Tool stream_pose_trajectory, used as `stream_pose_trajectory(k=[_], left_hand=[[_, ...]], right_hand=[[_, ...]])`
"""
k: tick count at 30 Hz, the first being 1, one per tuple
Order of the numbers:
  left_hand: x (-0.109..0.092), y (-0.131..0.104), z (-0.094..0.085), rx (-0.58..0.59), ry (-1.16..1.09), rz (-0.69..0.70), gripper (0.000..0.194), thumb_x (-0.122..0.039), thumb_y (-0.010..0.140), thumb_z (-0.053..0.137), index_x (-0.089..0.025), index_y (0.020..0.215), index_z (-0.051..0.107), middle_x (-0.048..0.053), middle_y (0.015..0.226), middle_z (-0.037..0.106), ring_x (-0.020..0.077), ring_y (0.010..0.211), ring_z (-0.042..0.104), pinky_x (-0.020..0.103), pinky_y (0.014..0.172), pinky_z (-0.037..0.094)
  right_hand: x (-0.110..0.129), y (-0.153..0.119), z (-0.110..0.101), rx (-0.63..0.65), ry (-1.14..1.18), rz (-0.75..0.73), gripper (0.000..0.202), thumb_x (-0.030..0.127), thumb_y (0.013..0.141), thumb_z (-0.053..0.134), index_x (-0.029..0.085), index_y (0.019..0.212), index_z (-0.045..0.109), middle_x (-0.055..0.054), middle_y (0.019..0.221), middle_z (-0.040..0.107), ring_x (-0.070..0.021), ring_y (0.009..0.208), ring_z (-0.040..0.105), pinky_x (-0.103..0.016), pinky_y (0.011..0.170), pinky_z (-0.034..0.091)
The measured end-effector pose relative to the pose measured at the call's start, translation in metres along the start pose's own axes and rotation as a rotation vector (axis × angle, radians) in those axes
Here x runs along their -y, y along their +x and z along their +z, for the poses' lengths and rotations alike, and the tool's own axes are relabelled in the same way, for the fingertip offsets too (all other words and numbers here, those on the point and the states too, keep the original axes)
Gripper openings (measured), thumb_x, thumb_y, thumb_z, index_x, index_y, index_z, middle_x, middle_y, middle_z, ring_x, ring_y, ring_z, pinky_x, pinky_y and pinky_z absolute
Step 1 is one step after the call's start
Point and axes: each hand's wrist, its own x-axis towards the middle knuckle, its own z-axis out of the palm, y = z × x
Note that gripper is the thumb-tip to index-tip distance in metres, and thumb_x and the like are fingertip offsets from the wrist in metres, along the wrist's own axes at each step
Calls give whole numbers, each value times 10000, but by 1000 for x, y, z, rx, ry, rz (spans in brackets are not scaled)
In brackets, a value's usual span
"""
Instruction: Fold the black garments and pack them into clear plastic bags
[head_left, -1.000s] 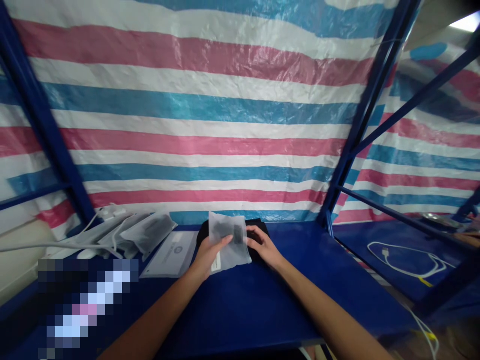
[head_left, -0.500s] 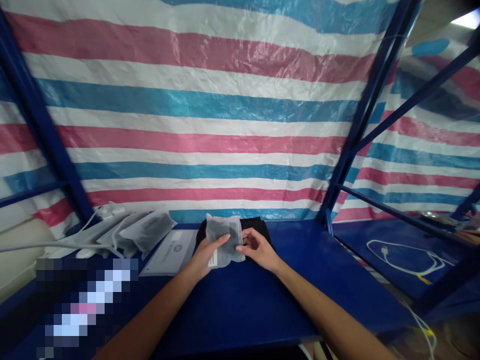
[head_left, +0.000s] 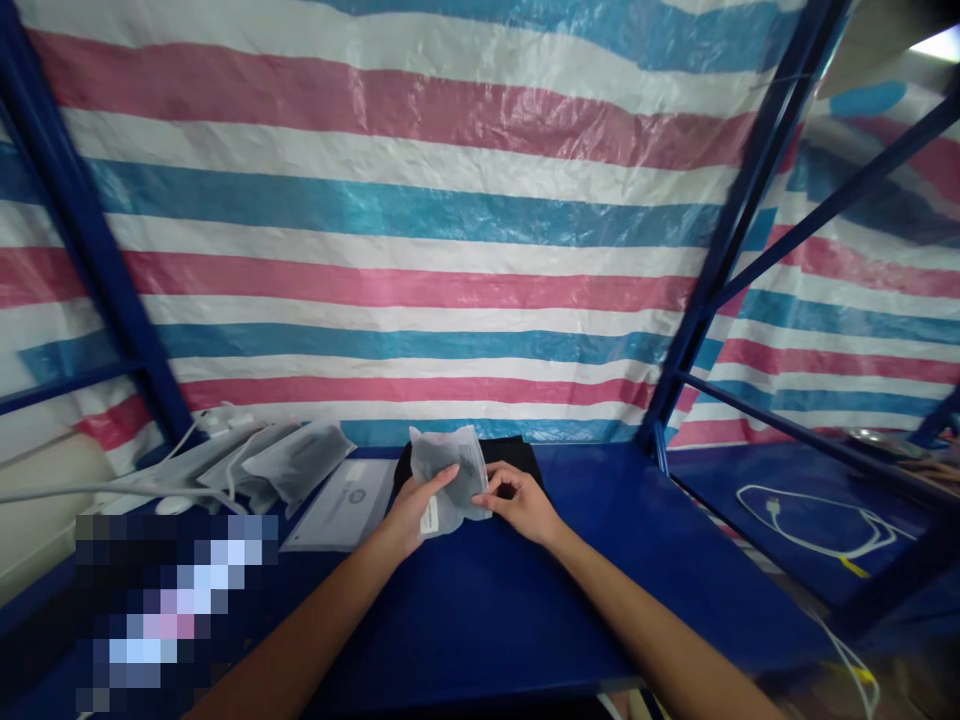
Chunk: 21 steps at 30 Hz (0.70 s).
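A small frosted plastic bag [head_left: 457,492] with something dark inside and a white label near its lower left is held up in front of me. My left hand [head_left: 412,508] grips its left side, thumb lying across the front. At the right edge, my right hand [head_left: 514,500] pinches the bag between thumb and fingertips. Behind the bag a folded black cloth-like item [head_left: 529,460] lies on the blue table [head_left: 480,620]; the bag and hands cover much of it. What the dark content is, I cannot tell.
To the left are a flat frosted bag with a printed logo [head_left: 341,505] and several filled frosted bags [head_left: 300,460] with a white cable [head_left: 112,492] across them. Blue metal posts [head_left: 675,370] frame a striped sheet [head_left: 420,290]. A coiled white cable [head_left: 825,545] lies at the right.
The bag's right edge has tilted slightly, following a small shift of my right hand. Both hands keep their hold, and the view has moved a little.
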Motion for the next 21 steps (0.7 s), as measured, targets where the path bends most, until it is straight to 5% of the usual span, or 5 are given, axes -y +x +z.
stream_pose_trajectory(k=[3,8,12,15,21], left_hand=[[-1,-1,0,-10,0,-16,596,-427,802,924,-144,1287,722,159,1060,825,338,954,806,412,843,648],[-2,-5,0,12,23,-115,549,-466,810,908,-117,1204,751,167,1008,825,326,895,810,391,801,655],[-2,-7,-1,86,42,-173,515,-498,831,874,-119,1163,767,166,1011,823,312,864,805,387,802,654],[-6,-5,-1,78,19,-9,514,-462,841,864,-140,1225,748,159,1137,810,330,1033,785,398,912,635],[-11,11,-15,-26,224,373,843,-326,693,973,-199,1433,591,131,1378,719,339,1290,673,454,1126,521]], right_hand=[[4,0,-6,-40,-9,-38,362,482,784,913,219,717,673,-73,1226,695,-270,1156,671,-418,995,527],[13,-6,-7,145,234,109,404,536,825,870,227,791,612,-8,874,724,-186,748,678,-336,726,547],[20,-10,-5,329,304,174,396,542,860,840,223,1018,665,-17,911,735,-188,759,685,-339,749,552],[18,-6,-9,161,216,72,363,541,877,820,235,903,625,-32,949,740,-222,867,709,-373,814,573],[4,4,-27,-274,-84,-262,178,396,951,759,247,940,664,-114,1497,553,-320,1373,572,-537,1124,491]])
